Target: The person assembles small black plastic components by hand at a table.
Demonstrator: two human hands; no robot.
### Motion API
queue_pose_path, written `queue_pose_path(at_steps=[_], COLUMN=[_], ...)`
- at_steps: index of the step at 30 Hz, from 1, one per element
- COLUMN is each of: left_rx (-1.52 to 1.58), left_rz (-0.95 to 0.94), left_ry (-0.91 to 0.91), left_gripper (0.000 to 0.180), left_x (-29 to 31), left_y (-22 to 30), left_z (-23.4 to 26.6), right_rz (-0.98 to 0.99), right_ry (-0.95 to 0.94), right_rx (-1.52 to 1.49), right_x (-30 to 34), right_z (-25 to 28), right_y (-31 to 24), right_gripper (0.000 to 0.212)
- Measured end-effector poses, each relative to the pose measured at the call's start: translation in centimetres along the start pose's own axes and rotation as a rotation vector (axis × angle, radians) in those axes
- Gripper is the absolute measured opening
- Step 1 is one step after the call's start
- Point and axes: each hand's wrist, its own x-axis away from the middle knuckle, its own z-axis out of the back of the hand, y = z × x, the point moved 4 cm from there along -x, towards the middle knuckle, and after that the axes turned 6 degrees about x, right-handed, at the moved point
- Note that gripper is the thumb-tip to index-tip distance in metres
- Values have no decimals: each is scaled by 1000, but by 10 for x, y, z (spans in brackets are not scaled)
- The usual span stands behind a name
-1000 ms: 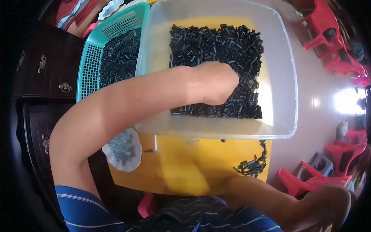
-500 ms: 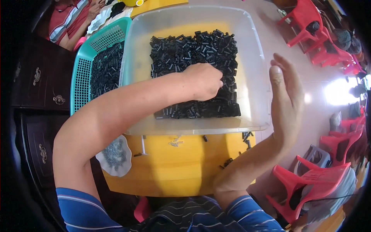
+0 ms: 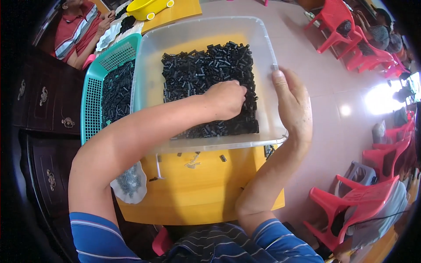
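A large translucent plastic bin (image 3: 263, 52) holds a thick layer of small black tube-like plastic parts (image 3: 206, 65). My left hand (image 3: 226, 100) is closed in a loose fist over these parts, toward the bin's near right side. Its fingertips are hidden, so anything held there cannot be made out. On the bin's right rim lies my right hand (image 3: 293, 103), thumb over the edge and fingers along the outer wall. Pressed against the bin's left side is a teal perforated basket (image 3: 93, 101) with more black parts inside.
The yellow table (image 3: 197, 193) carries a scalloped white dish (image 3: 131, 186) of small pale bits, a white T-shaped tool (image 3: 159, 168), clear slivers (image 3: 192, 162) and a loose black part (image 3: 223, 158). Red chairs (image 3: 351, 201) stand right. A person (image 3: 79, 30) sits far left.
My right hand has come left from beside the bin onto its right rim. The bin's right side has shifted left and turned slightly. My left hand stays closed over the black parts.
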Motion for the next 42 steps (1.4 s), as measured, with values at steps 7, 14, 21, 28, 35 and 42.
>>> queue_pose_path(at_steps=[7, 14, 21, 28, 35, 42], left_rx=[58, 253, 393, 416, 420, 354], left_rz=[70, 79, 208, 255, 261, 172], left_ry=[-67, -341, -491, -458, -480, -364], left_gripper=[32, 46, 52, 50, 44, 35], left_x=[-11, 6, 16, 23, 19, 21], left_y=[15, 36, 49, 47, 41, 44], left_z=[-14, -25, -9, -12, -11, -7], right_rz=[23, 35, 33, 49, 60, 57], right_ry=[-1, 15, 22, 37, 43, 19], right_rx=[-20, -9, 7, 15, -23, -69], right_x=[-3, -5, -3, -3, -5, -3], right_z=[-3, -2, 1, 0, -1, -2], right_y=[3, 4, -1, 1, 7, 3], right_gripper=[39, 38, 38, 38, 35, 36])
